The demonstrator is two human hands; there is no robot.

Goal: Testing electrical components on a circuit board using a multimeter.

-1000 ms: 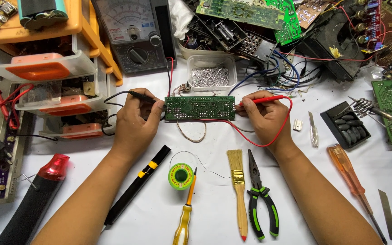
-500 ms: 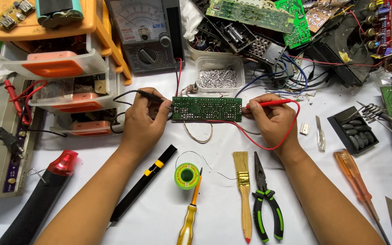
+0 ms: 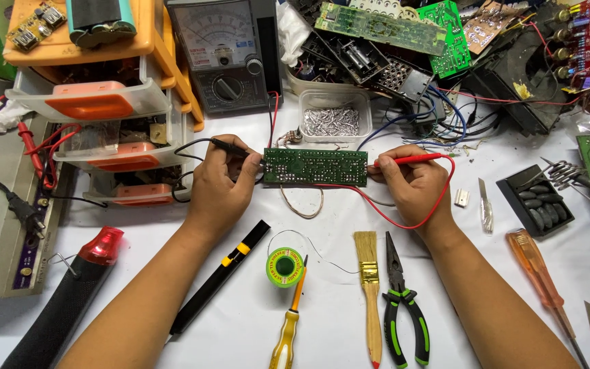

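I see the green circuit board [image 3: 316, 167] flat on the white desk [image 3: 240, 328], clear strip just below it, clutter crowding the far edge. My left hand [image 3: 221, 181], its grip closed on the black probe [image 3: 230, 145], touches the board's left end. My right hand [image 3: 412, 183] pinches the red probe [image 3: 411, 160] against the right end. Both forearms angle in from the near edge.

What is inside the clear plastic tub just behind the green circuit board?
The clear plastic tub holds a loose heap of small silvery metal pieces, too small to identify. Its bottom is hidden beneath the heap. It sits behind the green circuit board, with tangled wires beside it.
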